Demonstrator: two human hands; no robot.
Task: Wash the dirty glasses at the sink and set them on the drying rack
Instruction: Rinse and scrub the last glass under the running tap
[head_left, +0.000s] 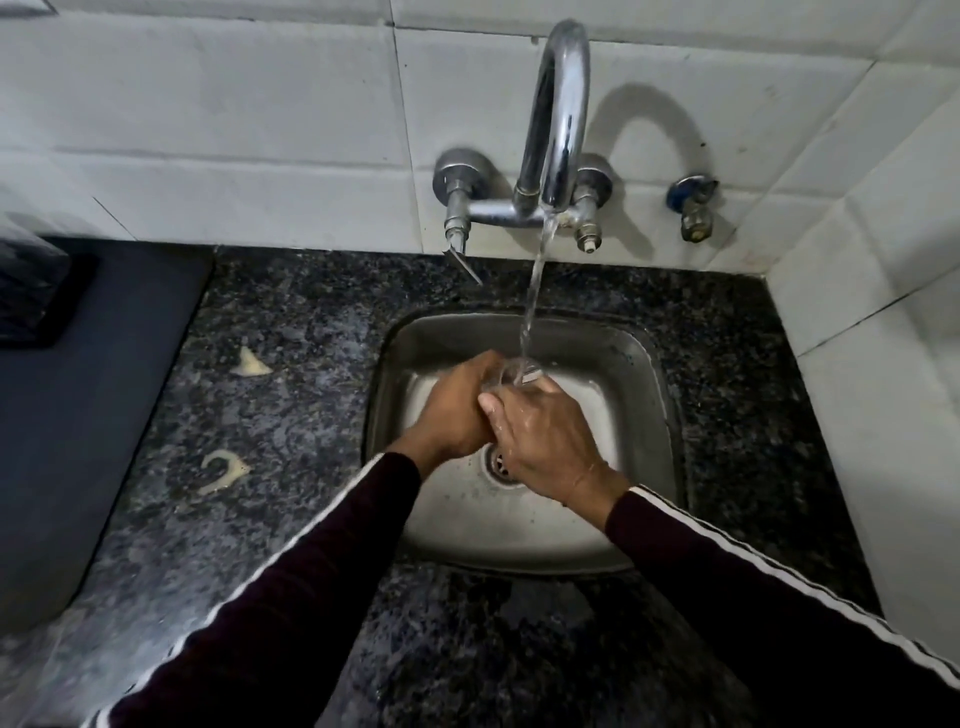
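Note:
Over the steel sink (639, 364), both hands wrap a small clear glass (519, 370); only its rim shows between the fingers. My left hand (457, 410) grips it from the left, and my right hand (540, 436), wet, covers it from the right. Water runs from the chrome faucet (558, 114) in a thin stream (535, 291) straight into the glass. Most of the glass is hidden by my fingers. The drain (498, 462) lies just below the hands.
Dark speckled granite counter (291, 364) surrounds the sink, with two pale scraps (249, 364) (223, 470) on its left part. A dark flat mat (78, 405) lies at far left. White tiled walls stand behind and at right; a small valve (693, 208) sticks out.

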